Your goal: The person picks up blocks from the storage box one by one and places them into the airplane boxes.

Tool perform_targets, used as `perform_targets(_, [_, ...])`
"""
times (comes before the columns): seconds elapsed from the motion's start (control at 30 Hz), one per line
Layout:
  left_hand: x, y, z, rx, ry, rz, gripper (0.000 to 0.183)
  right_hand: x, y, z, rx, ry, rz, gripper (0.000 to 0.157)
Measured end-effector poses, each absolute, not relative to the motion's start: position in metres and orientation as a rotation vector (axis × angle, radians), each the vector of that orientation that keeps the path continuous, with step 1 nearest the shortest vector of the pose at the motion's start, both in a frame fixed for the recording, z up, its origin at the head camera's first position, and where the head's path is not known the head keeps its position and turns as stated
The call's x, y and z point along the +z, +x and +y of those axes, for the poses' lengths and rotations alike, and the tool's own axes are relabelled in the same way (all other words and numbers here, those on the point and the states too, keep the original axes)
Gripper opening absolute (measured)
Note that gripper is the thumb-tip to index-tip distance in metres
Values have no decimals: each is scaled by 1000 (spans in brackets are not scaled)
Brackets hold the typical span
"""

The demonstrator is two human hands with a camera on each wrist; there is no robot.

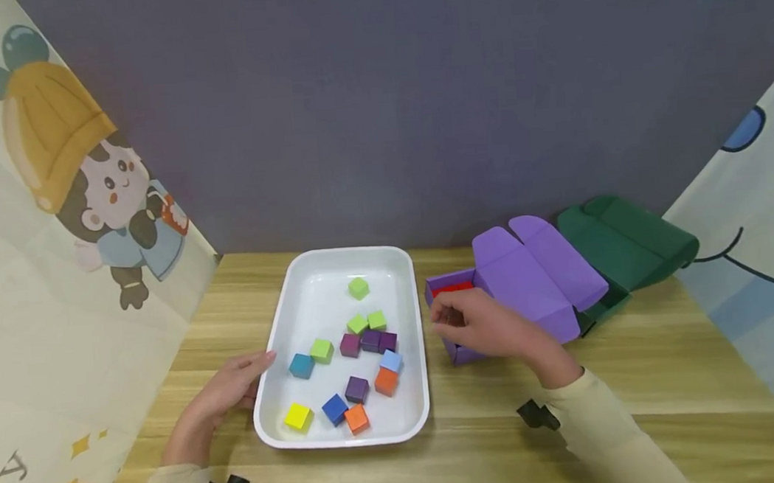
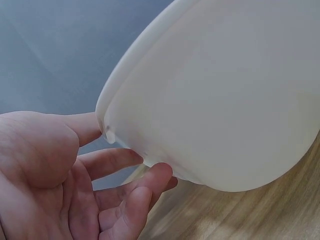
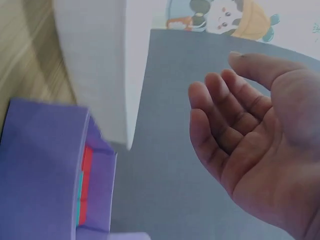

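My left hand point(image 1: 231, 386) is at the left side of a white tray point(image 1: 268, 396), thumb over the rim and fingers bent against the outer wall below it. In the left wrist view, the tray's pale side point(image 2: 215, 100) rises beside those fingers. Inside the tray lie several small coloured cubes, among them a yellow cube point(image 1: 299, 417), a teal cube point(image 1: 301, 366) and a lime cube point(image 1: 359, 288). Over the purple box point(image 1: 466, 355) hovers my right hand point(image 1: 481, 323), fingers loosely bent and holding nothing in the right wrist view. Red blocks point(image 3: 87, 170) and a teal one point(image 3: 79, 197) show inside that box.
Behind the purple box, to the right, stands a dark green box point(image 1: 626, 241) with its lid raised. The purple lid point(image 1: 529, 281) leans open toward it. A grey wall point(image 1: 366, 110) closes off the back of the wooden table point(image 1: 506, 448).
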State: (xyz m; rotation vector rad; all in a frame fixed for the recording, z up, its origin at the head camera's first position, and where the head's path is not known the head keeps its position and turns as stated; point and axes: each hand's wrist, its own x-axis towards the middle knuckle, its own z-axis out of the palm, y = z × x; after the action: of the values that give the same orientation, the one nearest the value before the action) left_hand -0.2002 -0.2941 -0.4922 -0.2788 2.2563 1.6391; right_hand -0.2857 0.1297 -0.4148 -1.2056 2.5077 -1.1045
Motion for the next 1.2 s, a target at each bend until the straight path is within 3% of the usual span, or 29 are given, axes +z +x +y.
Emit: perform_targets(1.2, [-491, -200, -295, 1647, -260, 2247, 73, -412, -226, 65, -881, -1357, 2494, 10])
